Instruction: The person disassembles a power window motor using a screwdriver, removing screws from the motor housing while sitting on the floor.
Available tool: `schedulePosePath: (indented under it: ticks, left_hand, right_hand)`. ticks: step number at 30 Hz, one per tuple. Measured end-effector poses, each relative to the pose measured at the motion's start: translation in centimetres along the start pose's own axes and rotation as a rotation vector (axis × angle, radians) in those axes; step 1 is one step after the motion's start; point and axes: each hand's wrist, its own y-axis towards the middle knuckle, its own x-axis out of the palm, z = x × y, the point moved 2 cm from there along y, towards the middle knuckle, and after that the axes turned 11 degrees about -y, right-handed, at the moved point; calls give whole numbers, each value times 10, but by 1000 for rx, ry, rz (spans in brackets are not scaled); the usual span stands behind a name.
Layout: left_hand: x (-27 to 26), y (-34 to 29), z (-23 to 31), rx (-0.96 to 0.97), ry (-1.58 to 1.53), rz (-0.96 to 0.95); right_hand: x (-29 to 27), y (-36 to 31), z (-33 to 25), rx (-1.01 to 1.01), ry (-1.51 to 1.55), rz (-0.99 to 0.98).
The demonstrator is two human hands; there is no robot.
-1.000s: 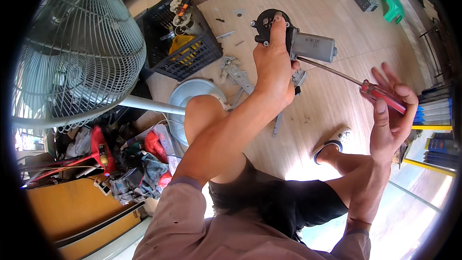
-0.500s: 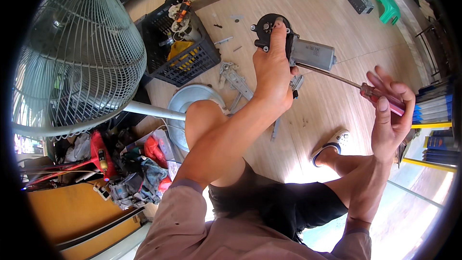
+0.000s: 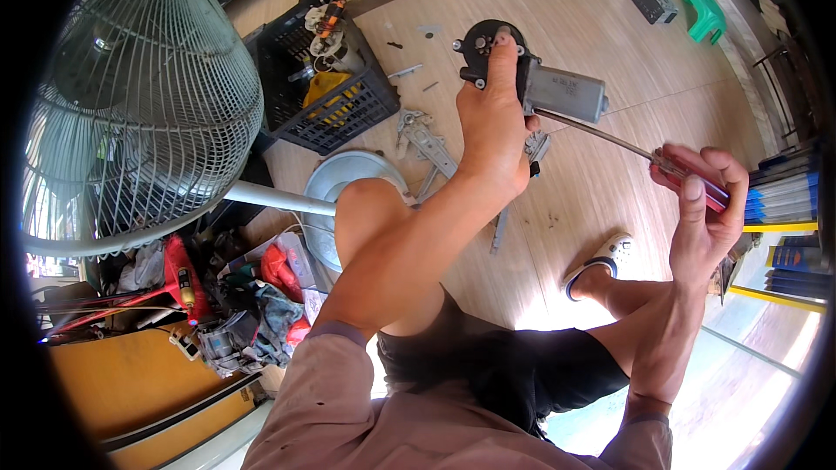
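Note:
My left hand [image 3: 492, 126] is wrapped round an electric gear motor [image 3: 568, 93] with a round black housing and a silver metal can. The thumb presses on the black housing beside its small gear. In my right hand [image 3: 707, 209] is the clear red handle of a screwdriver [image 3: 601, 132], with the fingers curled round it. Its long shaft slants up to the left, and the tip meets the motor's underside, close to where can and housing join. My left hand's fingers partly hide the exact contact point.
A black plastic crate [image 3: 335, 117] of parts stands at the far left, near a big caged fan [image 3: 148, 113]. Metal regulator parts [image 3: 428, 144] lie on the floor below the motor. A green stool [image 3: 697, 10] lies at far right; shelves [image 3: 779, 226] line the right side.
My right hand's fingers have closed further round the screwdriver handle, having been more spread before. The motor and my left hand stay nearly in place.

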Motion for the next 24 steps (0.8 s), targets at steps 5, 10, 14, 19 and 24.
schedulePosePath:
  ticks: [5, 10, 14, 19, 24]
  left_hand:
    - [1, -2, 4, -10, 30, 52]
    - [-1, -3, -2, -11, 14, 28]
    - [-1, -2, -5, -21, 4, 19]
    - [0, -2, -3, -31, -3, -29]
    - [1, -1, -7, -33, -19, -65]
  right_hand:
    - [-1, 0, -3, -51, 32, -12]
    - [-4, -5, -9, -53, -164, -23]
    - [-3, -3, -10, 9, -241, 12]
    - [-2, 2, -6, -45, 42, 60]
    - [-16, 2, -5, -65, 32, -125]
